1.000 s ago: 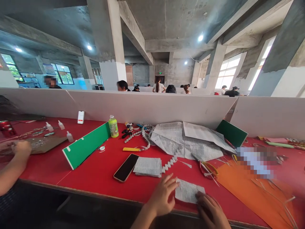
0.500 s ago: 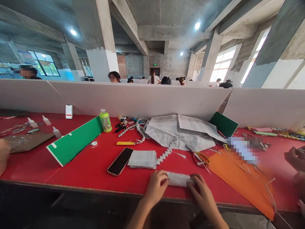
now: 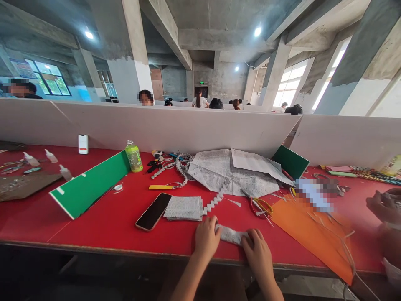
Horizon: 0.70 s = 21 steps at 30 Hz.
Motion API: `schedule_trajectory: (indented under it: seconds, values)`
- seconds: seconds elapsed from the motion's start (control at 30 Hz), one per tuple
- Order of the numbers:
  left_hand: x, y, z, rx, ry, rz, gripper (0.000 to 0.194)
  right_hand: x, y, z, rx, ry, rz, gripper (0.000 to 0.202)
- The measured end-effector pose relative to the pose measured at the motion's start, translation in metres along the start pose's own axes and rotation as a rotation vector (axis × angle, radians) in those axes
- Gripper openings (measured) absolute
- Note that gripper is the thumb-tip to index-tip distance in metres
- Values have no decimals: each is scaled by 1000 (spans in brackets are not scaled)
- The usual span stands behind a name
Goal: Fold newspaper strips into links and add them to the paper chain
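A narrow folded strip of newspaper (image 3: 232,235) lies across the near edge of the red table, between my two hands. My left hand (image 3: 207,237) pinches its left end, fingers closed. At the strip's right end, my right hand (image 3: 256,247) has its thumb and fingers closed on the paper. Just beyond sits a stack of cut newspaper pieces (image 3: 184,207), with a zigzag chain of folded paper (image 3: 216,200) touching its right side. A dark-screened phone (image 3: 153,211) rests left of the stack.
Large newspaper sheets (image 3: 216,167) lie at the back. Scissors (image 3: 257,204) with yellow handles are right of centre, beside an orange sheet (image 3: 307,234). Green dividers (image 3: 94,184) and a green-yellow bottle (image 3: 133,156) stand leftward. Another person's hands (image 3: 384,205) are at the far right.
The paper strip between my hands looks narrower and tilts more, its right end nearer me. My hands have shifted slightly, still gripping it. The whole view has swung a little to the right.
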<state>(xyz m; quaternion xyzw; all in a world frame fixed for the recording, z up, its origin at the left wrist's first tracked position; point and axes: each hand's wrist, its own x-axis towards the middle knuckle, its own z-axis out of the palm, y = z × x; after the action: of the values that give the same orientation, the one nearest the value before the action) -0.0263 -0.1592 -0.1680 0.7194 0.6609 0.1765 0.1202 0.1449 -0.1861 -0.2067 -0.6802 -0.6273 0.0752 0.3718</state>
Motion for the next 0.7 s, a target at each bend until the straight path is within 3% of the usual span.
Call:
schedule_trajectory:
  seconds: [0.7]
  values:
    - [2,5,0,126,6,7,13,-5,-5,-3,39,-49,84,18]
